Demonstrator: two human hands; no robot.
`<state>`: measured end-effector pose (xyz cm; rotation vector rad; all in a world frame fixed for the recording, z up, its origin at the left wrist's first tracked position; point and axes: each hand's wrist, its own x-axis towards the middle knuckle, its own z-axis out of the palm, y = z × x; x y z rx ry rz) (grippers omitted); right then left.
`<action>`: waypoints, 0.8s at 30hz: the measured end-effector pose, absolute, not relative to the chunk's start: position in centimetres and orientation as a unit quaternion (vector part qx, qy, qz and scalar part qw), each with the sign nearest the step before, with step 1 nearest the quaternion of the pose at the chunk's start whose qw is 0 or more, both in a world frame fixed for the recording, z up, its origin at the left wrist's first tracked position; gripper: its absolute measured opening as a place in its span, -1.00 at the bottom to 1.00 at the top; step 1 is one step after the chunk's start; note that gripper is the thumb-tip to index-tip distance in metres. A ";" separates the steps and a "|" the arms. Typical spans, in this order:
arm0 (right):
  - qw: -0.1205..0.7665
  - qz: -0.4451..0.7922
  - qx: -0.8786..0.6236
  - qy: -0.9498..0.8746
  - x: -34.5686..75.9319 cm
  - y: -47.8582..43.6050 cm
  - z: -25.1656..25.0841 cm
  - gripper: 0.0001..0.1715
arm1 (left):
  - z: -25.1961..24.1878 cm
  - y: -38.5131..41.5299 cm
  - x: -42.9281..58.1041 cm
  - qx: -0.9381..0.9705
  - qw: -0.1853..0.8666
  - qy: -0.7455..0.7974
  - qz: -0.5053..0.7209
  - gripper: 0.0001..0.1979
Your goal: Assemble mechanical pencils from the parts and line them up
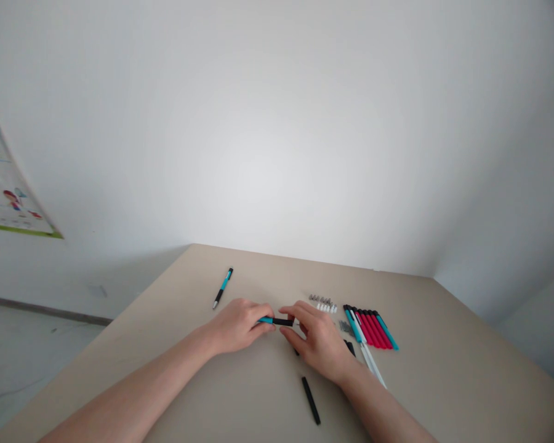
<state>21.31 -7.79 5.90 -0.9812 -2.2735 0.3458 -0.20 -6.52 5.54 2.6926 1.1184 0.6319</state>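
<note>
Pen (pixel 279 321) ends hidden, left hand (pixel 240 324), right hand (pixel 319 342)

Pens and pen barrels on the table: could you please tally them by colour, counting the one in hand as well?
Teal: 4 (lone pen; held pen between left hand and right hand; two teal barrels in the row)
Red: 4 (red barrels, tightly packed in the row)
Total: 8

Teal pen (pixel 279 321) sits mostly hidden inside left hand (pixel 240 324) and right hand (pixel 316 339). Poster (pixel 4 184) runs off frame's left edge. Small silver and white parts (pixel 323 303) are too tiny to identify.
</note>
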 end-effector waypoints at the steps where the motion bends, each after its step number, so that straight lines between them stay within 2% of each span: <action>1: 0.316 0.132 -0.375 -0.862 21.3 -7.8 5.9 -0.78 | 5.5 -6.5 -0.2 0.902 0.075 0.368 0.213 -0.86; 5: 0.322 0.133 -0.369 -0.862 21.3 -7.8 5.9 -0.86 | 5.0 -6.2 -0.3 0.909 0.062 0.343 0.229 -0.80; 24: 0.343 0.156 -0.359 -0.854 20.7 -7.2 5.4 -0.70 | 5.0 -6.1 -0.4 0.908 -0.003 0.322 0.267 -0.76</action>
